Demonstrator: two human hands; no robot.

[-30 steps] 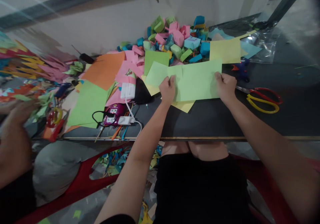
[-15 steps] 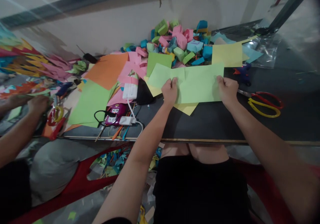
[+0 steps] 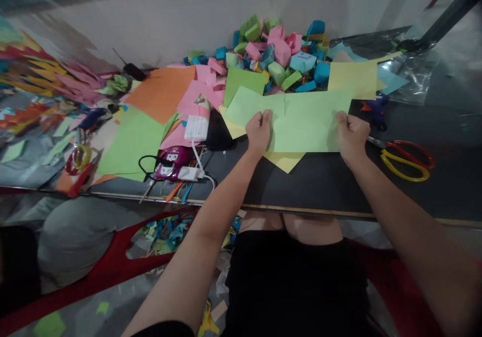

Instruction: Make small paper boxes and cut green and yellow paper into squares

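A pale green sheet of paper point(image 3: 307, 126) is held upright above the dark table by both hands. My left hand point(image 3: 259, 132) is closed on its left side, thumb in front. On the right edge my right hand point(image 3: 352, 132) grips it the same way; the fingers behind the sheet are hidden. A small slit or crease shows at the sheet's upper edge, left of its middle. Behind and below it lie another pale green piece point(image 3: 241, 107) and a yellow sheet point(image 3: 286, 162). Red-and-yellow-handled scissors point(image 3: 408, 160) rest just right of my right hand.
Folded paper pieces point(image 3: 278, 55) are heaped against the wall. To the left are orange paper point(image 3: 163, 91), green paper point(image 3: 130, 143), a purple power strip point(image 3: 173, 163) with a white plug, and red scissors point(image 3: 80, 169). Beside me someone's grey-clothed leg point(image 3: 81, 241) shows.
The view has shifted slightly. Both hands still hold the sheet, which looks flatter, its upper left part less folded over. The neighbour's hands have left the view.
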